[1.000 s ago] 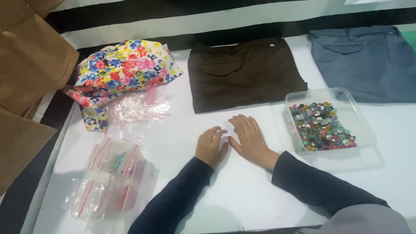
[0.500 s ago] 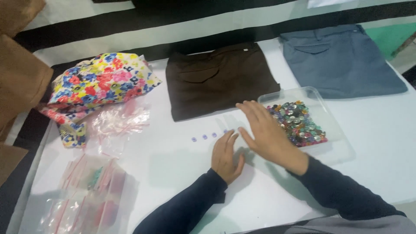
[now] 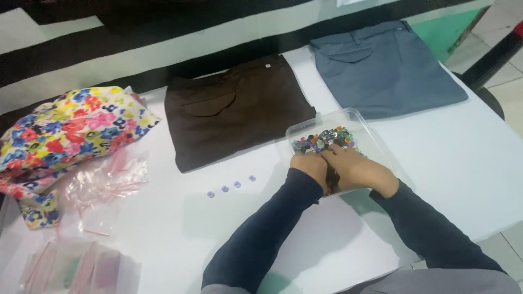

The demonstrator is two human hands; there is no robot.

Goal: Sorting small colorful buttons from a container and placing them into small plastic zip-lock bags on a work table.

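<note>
Both hands rest inside a clear plastic tray (image 3: 355,115) filled with mixed coloured buttons (image 3: 321,138). My left hand (image 3: 309,165) is curled at the tray's near left side, knuckles up. My right hand (image 3: 357,166) lies palm down beside it, touching it, with its fingertips among the buttons. Whatever either hand pinches is hidden under the fingers. A short row of several small purple buttons (image 3: 230,187) lies on the white table (image 3: 468,163), left of my left forearm.
Folded brown trousers (image 3: 234,109) lie behind the tray, with folded blue-grey trousers (image 3: 384,68) to the right. A flowered cloth (image 3: 65,133), crumpled clear bags (image 3: 106,179) and a stack of small zip bags (image 3: 76,269) sit at the left. The table edge is at the right.
Both hands have moved from the bare table right into the button tray. The row of purple buttons they covered now lies exposed. The view has shifted right.
</note>
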